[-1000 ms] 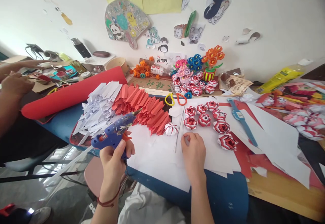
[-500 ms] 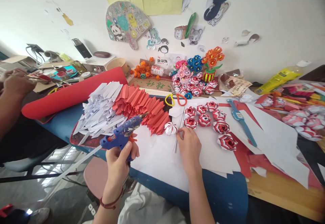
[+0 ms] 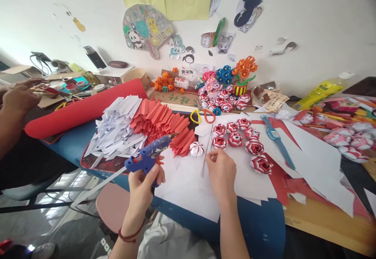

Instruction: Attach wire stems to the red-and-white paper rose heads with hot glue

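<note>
The glue gun (image 3: 137, 164), clasped in the grip of the left hand (image 3: 147, 182), has been shifted rightward, its nozzle brought closer to the thin wires (image 3: 203, 169) and white paper bud (image 3: 196, 149) on the counter, presumably within easier gluing reach. The right hand's (image 3: 222, 171) grip is narrowed beside the wires; whether one is pinched cannot be told.

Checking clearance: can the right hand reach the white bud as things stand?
Likely yes: the right hand is close to the white bud, with only thin wires between; whether it holds one is unclear.
</note>
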